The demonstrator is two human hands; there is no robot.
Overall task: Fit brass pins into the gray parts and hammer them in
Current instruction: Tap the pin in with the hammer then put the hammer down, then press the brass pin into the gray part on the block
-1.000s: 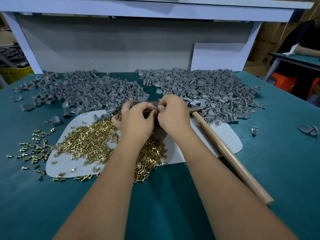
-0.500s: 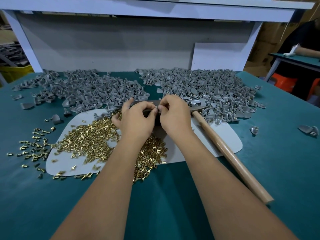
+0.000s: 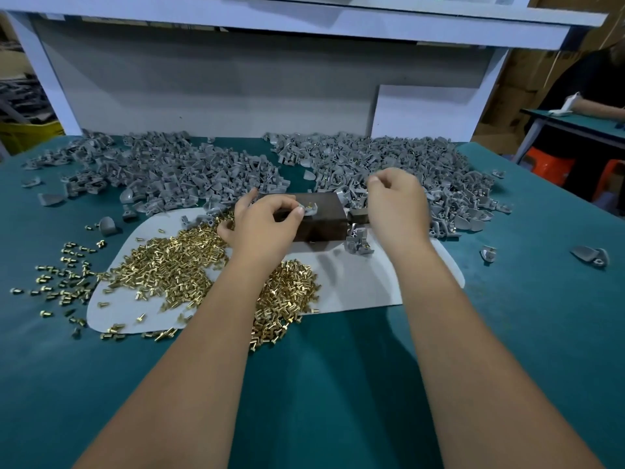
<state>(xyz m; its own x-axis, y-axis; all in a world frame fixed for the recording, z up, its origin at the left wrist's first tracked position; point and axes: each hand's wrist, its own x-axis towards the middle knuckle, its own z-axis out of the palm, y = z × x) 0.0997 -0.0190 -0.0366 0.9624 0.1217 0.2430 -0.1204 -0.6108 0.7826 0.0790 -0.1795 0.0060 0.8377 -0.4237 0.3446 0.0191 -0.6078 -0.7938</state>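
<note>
- The step in hand looks like the fitting: the left hand (image 3: pixel 267 221) pinches one gray part (image 3: pixel 309 208) between thumb and fingers and keeps it on the top of a dark block (image 3: pixel 321 220). A small brass pin seems to sit already in this part, but it is too small to be sure.
- The right hand (image 3: pixel 395 204) is lifted, at about 3 o'clock from the block. Its fingers are curled nearly closed. I cannot tell if they hold anything.
- The next move, in my judgement, is the hammering. For this the right hand must take the hammer, of which only what seems the dark head (image 3: pixel 358 214) shows, just beside the block at 3 o'clock and under the right hand. The left hand must keep the part steady and its fingertips away from the strike.
- The loose brass pins (image 3: pixel 169 265) lie in a heap at 7 o'clock from the left hand, on a pale mat (image 3: pixel 372 282) and partly on the green tabletop (image 3: pixel 338 384).
- The piles of gray parts (image 3: pixel 176 170) lie at 11 and 1 o'clock, behind both hands.
- A few gray parts (image 3: pixel 358 242) lie just below the right hand, near the block.
</note>
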